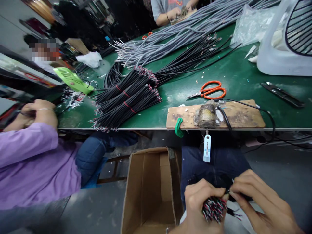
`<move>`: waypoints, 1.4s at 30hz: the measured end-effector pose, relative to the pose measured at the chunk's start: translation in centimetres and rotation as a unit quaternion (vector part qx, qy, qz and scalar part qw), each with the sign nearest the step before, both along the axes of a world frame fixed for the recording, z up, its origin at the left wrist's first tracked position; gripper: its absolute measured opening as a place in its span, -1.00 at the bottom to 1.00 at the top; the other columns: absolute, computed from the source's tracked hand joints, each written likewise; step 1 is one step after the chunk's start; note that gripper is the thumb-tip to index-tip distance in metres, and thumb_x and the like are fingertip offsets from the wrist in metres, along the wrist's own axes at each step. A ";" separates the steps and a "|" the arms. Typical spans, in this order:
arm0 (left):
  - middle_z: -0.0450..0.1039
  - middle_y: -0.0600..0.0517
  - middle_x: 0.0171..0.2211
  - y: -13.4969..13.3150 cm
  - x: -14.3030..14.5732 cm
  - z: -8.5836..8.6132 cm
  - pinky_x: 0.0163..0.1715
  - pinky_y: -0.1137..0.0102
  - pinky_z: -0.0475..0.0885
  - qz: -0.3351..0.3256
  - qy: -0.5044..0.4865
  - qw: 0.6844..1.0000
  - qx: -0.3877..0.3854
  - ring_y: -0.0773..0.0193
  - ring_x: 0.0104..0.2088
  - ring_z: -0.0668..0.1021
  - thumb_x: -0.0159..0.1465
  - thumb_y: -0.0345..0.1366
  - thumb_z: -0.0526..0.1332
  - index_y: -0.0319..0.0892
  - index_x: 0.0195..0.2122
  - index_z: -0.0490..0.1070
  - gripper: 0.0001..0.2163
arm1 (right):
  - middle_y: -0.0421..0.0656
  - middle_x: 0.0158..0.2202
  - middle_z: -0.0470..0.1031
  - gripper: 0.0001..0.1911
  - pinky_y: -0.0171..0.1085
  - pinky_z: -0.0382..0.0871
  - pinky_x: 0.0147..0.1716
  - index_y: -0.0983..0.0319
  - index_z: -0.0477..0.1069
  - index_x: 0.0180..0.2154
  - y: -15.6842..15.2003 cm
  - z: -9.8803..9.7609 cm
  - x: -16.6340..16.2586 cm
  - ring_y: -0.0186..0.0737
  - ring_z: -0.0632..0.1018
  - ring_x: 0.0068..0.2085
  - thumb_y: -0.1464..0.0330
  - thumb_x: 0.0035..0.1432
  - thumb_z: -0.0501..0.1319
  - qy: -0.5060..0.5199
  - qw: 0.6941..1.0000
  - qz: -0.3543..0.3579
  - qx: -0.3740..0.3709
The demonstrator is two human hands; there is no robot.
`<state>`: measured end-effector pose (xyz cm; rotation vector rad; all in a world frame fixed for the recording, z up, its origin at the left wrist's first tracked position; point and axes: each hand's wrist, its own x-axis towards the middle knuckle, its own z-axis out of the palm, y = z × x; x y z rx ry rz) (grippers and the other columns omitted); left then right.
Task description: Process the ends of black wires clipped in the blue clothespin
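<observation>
Over my lap, my left hand (201, 201) is closed round a bundle of black cables (214, 209). Their stripped ends, with red, white and black wires, point toward me. My right hand (260, 200) pinches a thin dark piece, seemingly a black cable, against my left thumb; the fingers partly hide it. Just below that pinch, one cable end (234, 213) with split wires sticks out apart from the bundle. Above my hands, a small light-blue tool (207, 148) hangs from a taped motor-like part (207, 115) on a wooden board (239, 115) at the table edge.
Orange-handled scissors (213, 90), a black cutter (282, 93) and tied black cable bundles (126, 100) lie on the green table (180, 89). Grey cables (170, 39) run behind. A cardboard box (151, 188) stands left of my legs. A person in purple (41, 159) sits at left; another works opposite.
</observation>
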<state>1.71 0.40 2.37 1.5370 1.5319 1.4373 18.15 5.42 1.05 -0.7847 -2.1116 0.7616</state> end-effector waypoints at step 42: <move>0.58 -0.02 -0.57 -0.8 -0.5 -0.6 -0.53 0.43 0.38 -0.013 -0.040 0.999 -0.031 0.29 -0.59 0.54 0.03 -0.50 0.37 -0.24 -0.44 0.54 -0.92 | -0.20 -0.47 0.30 -0.72 -0.25 0.31 -0.40 0.18 0.31 -0.44 -0.3 -1.6 -1.4 -0.21 0.38 -0.40 0.19 0.29 0.10 0.151 0.891 0.065 -0.422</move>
